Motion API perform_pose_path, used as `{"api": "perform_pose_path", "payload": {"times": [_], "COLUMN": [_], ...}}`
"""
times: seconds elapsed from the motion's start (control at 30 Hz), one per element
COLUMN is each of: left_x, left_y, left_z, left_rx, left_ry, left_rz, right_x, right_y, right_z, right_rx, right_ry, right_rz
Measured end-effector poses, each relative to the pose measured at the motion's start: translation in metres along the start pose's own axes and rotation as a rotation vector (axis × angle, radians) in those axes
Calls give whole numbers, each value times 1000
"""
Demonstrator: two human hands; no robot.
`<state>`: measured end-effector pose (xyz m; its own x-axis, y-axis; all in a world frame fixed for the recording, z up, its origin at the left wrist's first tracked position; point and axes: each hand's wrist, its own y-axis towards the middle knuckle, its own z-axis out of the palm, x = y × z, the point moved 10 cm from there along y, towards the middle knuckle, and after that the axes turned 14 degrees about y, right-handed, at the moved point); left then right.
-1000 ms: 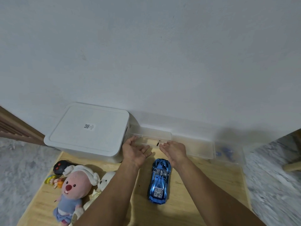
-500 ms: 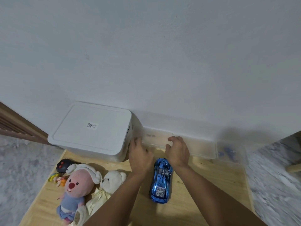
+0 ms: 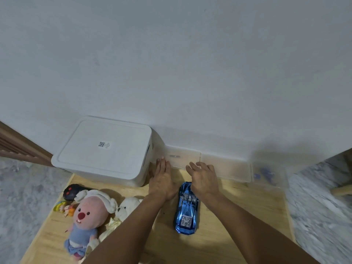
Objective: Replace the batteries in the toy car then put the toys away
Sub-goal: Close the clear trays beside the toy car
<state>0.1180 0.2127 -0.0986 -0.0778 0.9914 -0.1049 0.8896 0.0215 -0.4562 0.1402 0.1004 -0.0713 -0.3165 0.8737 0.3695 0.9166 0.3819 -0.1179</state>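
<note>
Toy car [image 3: 186,208], glossy blue, lies on the wooden tabletop [image 3: 238,210] between the person's two forearms, its nose pointing toward the wall and its tail toward the camera; neither hand holds it. The left hand [image 3: 162,180] lies palm down with its fingers straight and together, its grip apart and empty, fingertips reaching the front edge of a low clear plastic box [image 3: 182,157] that sits against the wall. The right hand [image 3: 202,178] hovers just right of it, fingers loosely spread and slightly bent, grip apart and empty, its fingertips at the same box's front edge and its wrist passing over the car's front corner. Something small and dark shows dimly through that box's lid. A second clear box [image 3: 226,167] stands just beside it to the right, and farther right a third one [image 3: 266,174] shows blurred blue shapes inside. Left of the hands stands a white lidded storage bin [image 3: 106,149] with a code sticker on top. In front of the bin lie a black remote control [image 3: 71,191], a pink plush [image 3: 89,216] in blue clothes, a white teddy bear [image 3: 127,206] and a small colourful figure [image 3: 63,207].
</note>
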Motion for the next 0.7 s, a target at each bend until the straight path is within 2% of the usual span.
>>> {"api": "perform_pose_path", "payload": {"times": [0.1,0.2,0.3,0.37,0.5,0.7], "left_x": [-1,-16,-43,-57,-66,-66], "left_y": [2,4,10,14,21,22], "left_z": [-1,-9,-13,-10,4,7], "left_rx": [-21,-89,-121,-81,32,54], "left_ry": [56,226,350,364,408,400], "left_rz": [-26,10,140,205,221,219], "right_x": [-9,-38,-74,-87,-96,-99], "right_y": [-4,-17,-36,-46,-52,-52], "right_z": [-8,-19,-12,-6,6,12], "right_rx": [-78,-192,-87,-23,54,80], "right_ry": [120,133,111,96,97,97], "right_rz": [42,205,437,515,523,530]}}
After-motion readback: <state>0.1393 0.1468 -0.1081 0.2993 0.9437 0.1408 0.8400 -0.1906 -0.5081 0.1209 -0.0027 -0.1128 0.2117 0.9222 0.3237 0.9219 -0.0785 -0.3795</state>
